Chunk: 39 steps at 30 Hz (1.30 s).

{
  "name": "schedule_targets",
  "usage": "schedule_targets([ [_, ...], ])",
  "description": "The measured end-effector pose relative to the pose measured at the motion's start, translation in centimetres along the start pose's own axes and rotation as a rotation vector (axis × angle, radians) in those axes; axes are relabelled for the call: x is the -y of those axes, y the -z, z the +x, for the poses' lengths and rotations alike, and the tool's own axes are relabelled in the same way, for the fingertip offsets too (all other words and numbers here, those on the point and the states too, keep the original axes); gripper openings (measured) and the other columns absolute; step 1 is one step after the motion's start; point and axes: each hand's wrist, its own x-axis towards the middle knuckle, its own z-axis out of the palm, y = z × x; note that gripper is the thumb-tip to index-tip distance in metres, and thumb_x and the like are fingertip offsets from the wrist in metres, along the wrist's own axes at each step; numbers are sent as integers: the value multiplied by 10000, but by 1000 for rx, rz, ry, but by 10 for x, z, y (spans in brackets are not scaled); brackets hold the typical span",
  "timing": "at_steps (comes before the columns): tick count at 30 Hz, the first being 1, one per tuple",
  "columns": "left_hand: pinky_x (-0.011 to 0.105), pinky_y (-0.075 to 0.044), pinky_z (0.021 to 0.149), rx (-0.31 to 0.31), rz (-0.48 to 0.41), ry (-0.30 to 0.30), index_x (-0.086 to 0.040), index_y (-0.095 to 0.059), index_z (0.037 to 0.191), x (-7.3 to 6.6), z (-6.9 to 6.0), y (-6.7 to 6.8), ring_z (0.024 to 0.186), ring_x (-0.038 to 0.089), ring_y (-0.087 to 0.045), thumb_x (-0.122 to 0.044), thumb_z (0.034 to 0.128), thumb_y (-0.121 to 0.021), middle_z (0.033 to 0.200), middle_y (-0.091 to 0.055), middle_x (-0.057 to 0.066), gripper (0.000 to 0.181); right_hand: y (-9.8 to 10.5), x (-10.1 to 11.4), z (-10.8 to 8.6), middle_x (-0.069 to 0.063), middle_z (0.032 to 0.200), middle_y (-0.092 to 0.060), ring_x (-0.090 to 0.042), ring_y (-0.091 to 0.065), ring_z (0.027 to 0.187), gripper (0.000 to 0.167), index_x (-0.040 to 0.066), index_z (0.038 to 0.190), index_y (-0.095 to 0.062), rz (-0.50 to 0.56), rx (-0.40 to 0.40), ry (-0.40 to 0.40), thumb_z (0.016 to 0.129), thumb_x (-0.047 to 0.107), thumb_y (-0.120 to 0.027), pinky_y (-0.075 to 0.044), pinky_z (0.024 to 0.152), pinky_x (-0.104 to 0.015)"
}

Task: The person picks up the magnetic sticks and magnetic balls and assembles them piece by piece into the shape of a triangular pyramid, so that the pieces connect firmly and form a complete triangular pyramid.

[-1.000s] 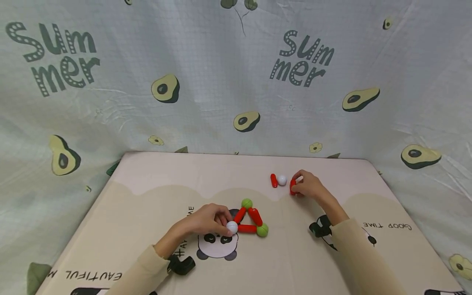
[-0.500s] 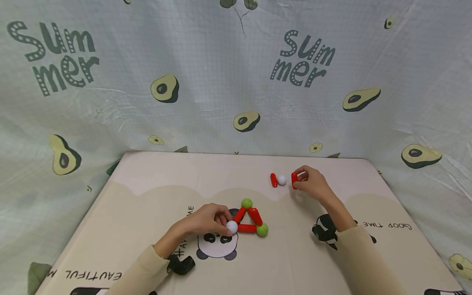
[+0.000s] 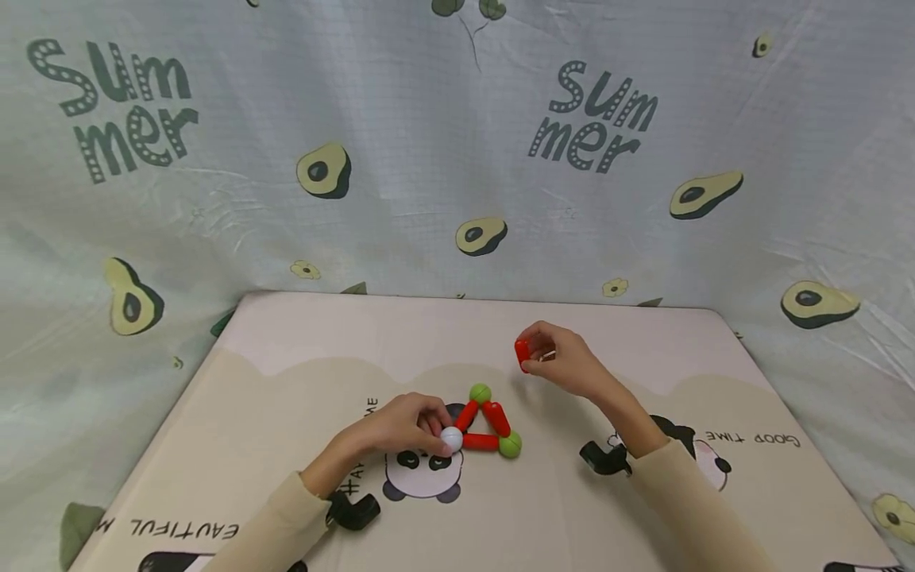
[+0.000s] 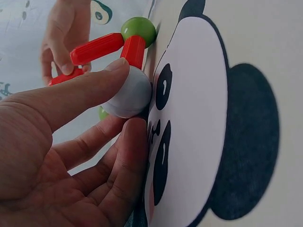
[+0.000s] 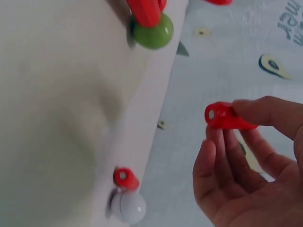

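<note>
My left hand (image 3: 407,425) pinches a white ball (image 3: 452,438) between thumb and fingers, low at the table. Red rods join it to two green balls (image 3: 480,393). A third red rod (image 4: 97,48) leans up from the nearer green ball (image 4: 138,30) in the left wrist view. Raised above the table, my right hand (image 3: 565,361) holds a separate red rod (image 5: 229,116) by thumb and fingertips. Another red rod (image 5: 126,178) lies beside a loose white ball (image 5: 128,207) in the right wrist view; both are hidden by the right hand in the head view.
The table (image 3: 357,330) has a printed cloth with a panda face and lettering. Behind it hangs a pale avocado-print curtain (image 3: 400,159). Black wrist-worn devices (image 3: 353,510) sit by both sleeves.
My right hand has lifted the red rod off the table and carried it left, over the loose rod and ball. The left hand has stayed on its white ball.
</note>
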Motion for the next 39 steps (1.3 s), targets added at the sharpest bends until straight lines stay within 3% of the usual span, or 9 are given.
schedule_targets([
  [5, 236, -495, 691, 8, 4, -4, -85, -723, 1013, 2, 0, 0, 765, 123, -613, -175, 818, -861, 832, -680, -4, 255, -22, 8, 4, -81, 1090, -716, -199, -659, 995, 341, 65, 1241, -669, 34, 84, 100, 914, 90, -761, -565, 886, -306],
  [9, 237, -497, 688, 12, 11, -4, -99, -726, 1014, 4, 0, 0, 763, 121, -619, -187, 825, -858, 827, -679, -20, 247, -37, 9, 6, -59, 1048, -740, -190, -679, 991, 273, 78, 1170, -708, 98, 110, 128, 905, 84, -772, -568, 869, -250],
  [14, 247, -501, 691, 18, 14, -15, -106, -724, 1012, 5, -1, -1, 764, 129, -624, -186, 826, -856, 825, -680, -27, 242, -49, 4, 5, -59, 1031, -744, -206, -679, 1006, 202, 101, 1089, -745, 172, 140, 164, 894, 58, -770, -573, 860, -270],
  [26, 252, -510, 703, 21, 25, -24, -113, -725, 1024, 6, -5, 0, 778, 133, -632, -193, 823, -857, 840, -684, -37, 253, -65, -7, 3, -142, 1074, -759, -184, -688, 987, 207, 42, 1115, -768, 301, 198, 236, 913, 6, -735, -588, 862, -272],
  [39, 248, -506, 696, 30, 32, -27, -117, -725, 1017, 8, -9, 2, 776, 131, -629, -194, 827, -854, 837, -680, -39, 242, -70, -8, 0, -165, 1093, -749, -187, -685, 1010, 206, 26, 1117, -757, 315, 228, 243, 923, -17, -703, -588, 857, -280],
])
